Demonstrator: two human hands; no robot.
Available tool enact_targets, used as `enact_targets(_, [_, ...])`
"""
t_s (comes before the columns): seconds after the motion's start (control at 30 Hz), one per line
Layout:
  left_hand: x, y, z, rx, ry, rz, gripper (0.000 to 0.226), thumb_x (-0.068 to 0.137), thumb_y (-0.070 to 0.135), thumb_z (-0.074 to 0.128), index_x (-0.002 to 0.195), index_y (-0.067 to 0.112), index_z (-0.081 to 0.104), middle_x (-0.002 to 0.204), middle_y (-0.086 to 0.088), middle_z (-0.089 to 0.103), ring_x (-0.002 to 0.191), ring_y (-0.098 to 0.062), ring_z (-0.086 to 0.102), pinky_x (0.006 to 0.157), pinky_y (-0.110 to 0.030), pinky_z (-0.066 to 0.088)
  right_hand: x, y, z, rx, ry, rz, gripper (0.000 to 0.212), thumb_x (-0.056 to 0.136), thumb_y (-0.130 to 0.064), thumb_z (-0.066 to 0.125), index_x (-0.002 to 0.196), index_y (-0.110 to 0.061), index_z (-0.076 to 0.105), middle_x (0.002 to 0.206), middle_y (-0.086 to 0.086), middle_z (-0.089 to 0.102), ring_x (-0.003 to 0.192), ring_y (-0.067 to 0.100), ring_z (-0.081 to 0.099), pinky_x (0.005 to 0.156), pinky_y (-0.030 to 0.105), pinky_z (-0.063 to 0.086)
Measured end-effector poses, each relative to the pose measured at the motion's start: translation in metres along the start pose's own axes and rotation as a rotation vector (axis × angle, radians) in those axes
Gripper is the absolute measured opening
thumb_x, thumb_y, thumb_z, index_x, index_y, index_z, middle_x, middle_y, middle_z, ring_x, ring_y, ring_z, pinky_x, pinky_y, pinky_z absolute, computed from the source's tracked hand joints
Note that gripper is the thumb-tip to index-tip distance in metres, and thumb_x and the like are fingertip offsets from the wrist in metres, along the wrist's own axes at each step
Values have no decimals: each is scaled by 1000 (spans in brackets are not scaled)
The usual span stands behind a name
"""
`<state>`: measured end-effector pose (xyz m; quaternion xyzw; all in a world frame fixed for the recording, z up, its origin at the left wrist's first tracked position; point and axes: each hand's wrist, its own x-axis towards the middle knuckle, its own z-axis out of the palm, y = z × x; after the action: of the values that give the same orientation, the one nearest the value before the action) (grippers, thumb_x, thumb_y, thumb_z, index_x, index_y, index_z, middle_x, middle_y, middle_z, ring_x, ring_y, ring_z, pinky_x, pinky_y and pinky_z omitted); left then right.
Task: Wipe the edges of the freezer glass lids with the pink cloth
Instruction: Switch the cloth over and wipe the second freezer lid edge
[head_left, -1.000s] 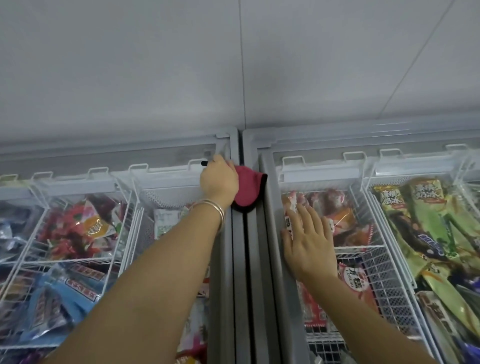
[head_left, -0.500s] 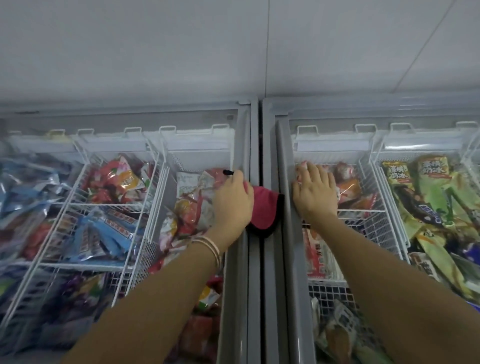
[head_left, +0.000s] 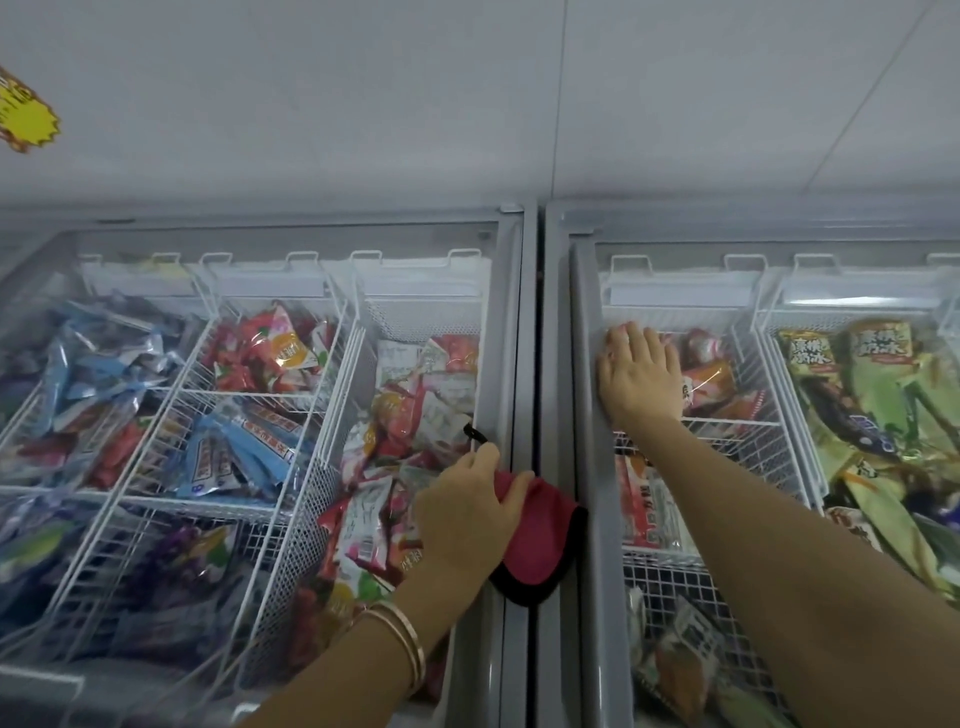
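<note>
My left hand (head_left: 467, 525) presses the pink cloth (head_left: 535, 540), which has a black trim, onto the grey frame strip (head_left: 511, 338) where the left freezer's glass lid (head_left: 260, 415) meets the right freezer. The cloth spans the gap between the two freezers. A small black loop (head_left: 474, 432) sticks up beside my fingers. My right hand (head_left: 641, 376) lies flat, fingers spread, on the right freezer's glass lid (head_left: 727, 467) near its left edge (head_left: 587, 364). Two bangles (head_left: 402, 644) sit on my left wrist.
Under both lids, white wire baskets (head_left: 332, 374) hold several packets of frozen food. A pale wall (head_left: 467, 104) rises right behind the freezers, with a yellow star-shaped sticker (head_left: 26, 117) at the far left.
My left hand has dragged the pink cloth along the frame strip from the far end toward me. My right hand stayed flat on the right lid. The camera view shifted.
</note>
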<state>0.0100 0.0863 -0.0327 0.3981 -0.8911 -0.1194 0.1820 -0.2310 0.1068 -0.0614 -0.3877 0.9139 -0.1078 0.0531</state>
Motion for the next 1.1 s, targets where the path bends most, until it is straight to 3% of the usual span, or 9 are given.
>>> enact_targets(0.27, [89,1,19,-144,-44,-97,42,82,25,61,56,17,29,45,7,27,41,-12,31,41,-25,15,4,1,5,-8,34,17,56,91,-37,16,142,-17,27,153,9,25,142,28,15,116,46,11])
enact_targets(0.57, [233,6,53,-97,-82,-155,35,87,33,55,60,14,42,56,-1,48,60,-26,53,53,-30,33,6,0,7,-32,33,26,60,90,-42,10,143,-20,26,154,7,24,142,26,16,117,46,12])
enact_targets(0.73, [286,8,66,-55,-93,-159,29,88,33,54,70,11,56,75,-12,63,78,-34,62,61,-33,41,6,0,7,-17,44,28,57,92,-42,14,142,-21,29,153,8,26,143,25,15,117,46,10])
enact_targets(0.9, [305,11,66,-11,-149,-151,29,90,31,53,80,6,63,93,-20,68,91,-38,62,68,-35,41,6,0,6,-5,42,25,58,90,-43,12,141,-21,31,153,9,26,143,26,15,117,45,8])
enact_targets(1.1, [266,2,54,-122,-147,-116,35,88,30,51,59,13,45,71,-14,61,74,-35,60,61,-35,44,4,0,6,15,50,12,54,91,-39,21,141,-21,30,154,8,25,142,27,16,116,45,9])
